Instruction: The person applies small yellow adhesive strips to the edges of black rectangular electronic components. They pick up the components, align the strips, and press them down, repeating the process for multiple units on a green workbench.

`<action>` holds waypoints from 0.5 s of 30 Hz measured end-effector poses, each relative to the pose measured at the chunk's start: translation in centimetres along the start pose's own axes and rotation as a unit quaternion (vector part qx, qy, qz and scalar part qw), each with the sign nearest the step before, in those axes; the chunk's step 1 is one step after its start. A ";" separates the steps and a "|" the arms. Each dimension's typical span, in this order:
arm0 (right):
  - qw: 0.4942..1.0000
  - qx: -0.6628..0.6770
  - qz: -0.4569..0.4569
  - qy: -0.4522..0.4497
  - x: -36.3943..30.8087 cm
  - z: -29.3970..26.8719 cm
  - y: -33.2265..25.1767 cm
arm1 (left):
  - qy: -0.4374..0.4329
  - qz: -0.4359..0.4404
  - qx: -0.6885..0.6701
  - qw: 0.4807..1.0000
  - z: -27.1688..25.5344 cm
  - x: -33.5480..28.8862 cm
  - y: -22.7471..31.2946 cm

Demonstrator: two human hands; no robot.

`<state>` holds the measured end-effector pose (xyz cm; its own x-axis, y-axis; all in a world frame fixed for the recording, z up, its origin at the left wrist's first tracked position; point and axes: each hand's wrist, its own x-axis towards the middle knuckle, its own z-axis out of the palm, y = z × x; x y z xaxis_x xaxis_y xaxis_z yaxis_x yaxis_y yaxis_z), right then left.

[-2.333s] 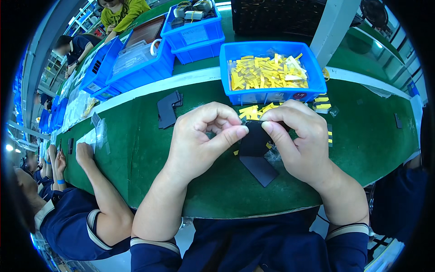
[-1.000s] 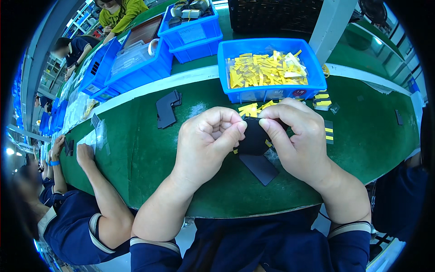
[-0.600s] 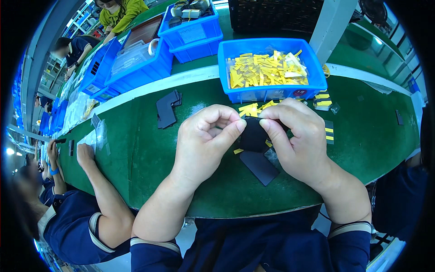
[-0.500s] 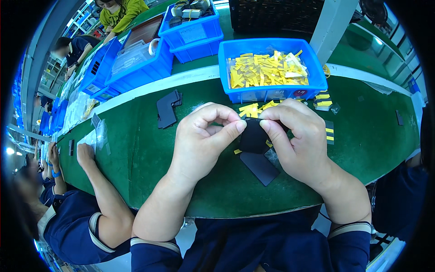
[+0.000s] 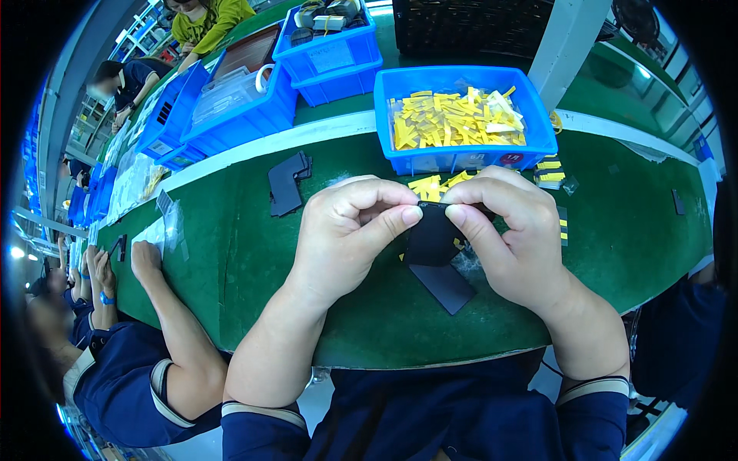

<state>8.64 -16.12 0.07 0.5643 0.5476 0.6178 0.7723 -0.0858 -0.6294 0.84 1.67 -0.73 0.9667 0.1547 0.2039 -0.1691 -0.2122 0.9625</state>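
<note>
Between my two hands is a thin black flat piece, pinched along its far edge. My left hand grips its left corner between thumb and forefinger. At the right corner, the thumb and forefinger of my right hand close on the same piece. Another dark flat piece lies nearer to me on the green table, partly covered by the held one. Small yellow tabs show at the held piece's side edges; what they are fixed to is unclear. Beyond my fingertips lies a small heap of yellow strips.
A blue bin full of yellow strips stands beyond my hands. Dark flat pieces lie stacked to the left, striped yellow-and-black pieces to the right. More blue bins stand far left. A co-worker's arm rests on the table at left.
Both hands keep their pinch on the black piece and have shifted very slightly. At the left, a co-worker's hands have come together around a small dark piece.
</note>
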 end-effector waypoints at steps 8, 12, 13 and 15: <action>0.992 0.075 0.095 -0.019 0.1 -0.1 0.0 | -0.036 -0.040 -0.093 0.994 -0.2 0.0 -0.2; 0.985 0.105 0.134 -0.023 0.1 0.1 0.3 | -0.049 -0.047 -0.088 0.994 -0.2 0.2 -0.3; 0.985 0.105 0.137 -0.023 0.0 0.2 0.4 | -0.053 -0.051 -0.074 0.995 -0.2 0.2 -0.3; 0.991 0.065 0.110 -0.025 0.0 0.2 0.3 | -0.064 -0.053 -0.061 0.995 -0.4 0.3 -0.2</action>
<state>8.81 -15.95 -0.18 0.6964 0.5694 0.4368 0.5864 -0.1006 -0.8037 1.08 2.15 -0.74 0.9955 0.0439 0.0836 -0.0799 -0.0821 0.9934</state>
